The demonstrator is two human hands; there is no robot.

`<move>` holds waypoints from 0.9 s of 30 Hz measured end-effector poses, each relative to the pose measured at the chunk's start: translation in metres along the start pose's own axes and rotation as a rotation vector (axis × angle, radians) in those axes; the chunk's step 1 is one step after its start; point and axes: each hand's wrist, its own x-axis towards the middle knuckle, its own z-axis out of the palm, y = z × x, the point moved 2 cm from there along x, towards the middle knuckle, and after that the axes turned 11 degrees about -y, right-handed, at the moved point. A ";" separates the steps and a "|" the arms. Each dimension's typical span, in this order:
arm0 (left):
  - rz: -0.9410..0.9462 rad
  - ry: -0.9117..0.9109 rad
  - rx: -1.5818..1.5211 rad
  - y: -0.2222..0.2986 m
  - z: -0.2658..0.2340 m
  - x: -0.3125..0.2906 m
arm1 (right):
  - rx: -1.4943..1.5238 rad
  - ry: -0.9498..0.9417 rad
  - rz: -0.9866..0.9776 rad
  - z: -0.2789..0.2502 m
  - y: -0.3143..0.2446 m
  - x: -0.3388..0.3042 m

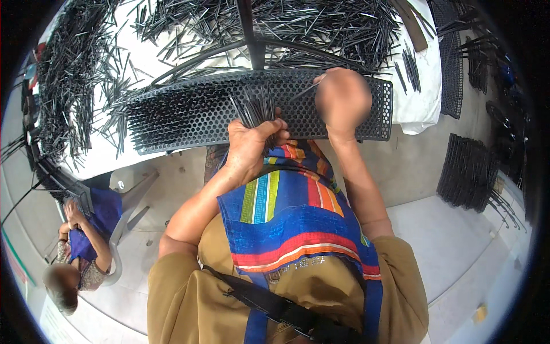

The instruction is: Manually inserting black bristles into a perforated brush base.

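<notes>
My left hand (252, 140) is closed round an upright bundle of thin black sticks (254, 106), in front of a long black perforated rack (298, 117). Many similar sticks (172, 117) stand in the holes of the rack's left part, while holes at the middle and right show bare. Over the right part of the rack is my right hand (344, 103), mostly blurred. One thin stick (305, 92) juts leftward from its fingers, which seem pinched on it. Whether the stick's lower end touches the rack cannot be made out.
Loose black sticks (321, 26) lie heaped across the white-covered table (415, 112). A black metal bar (246, 34) rises behind the rack. More perforated racks (450, 74) stand at the right, above a dark stack (465, 172). Another person (86, 246) sits at the lower left.
</notes>
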 end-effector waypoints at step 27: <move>-0.058 -0.201 0.085 0.009 0.011 -0.004 | 0.102 -0.268 0.432 0.015 0.000 -0.027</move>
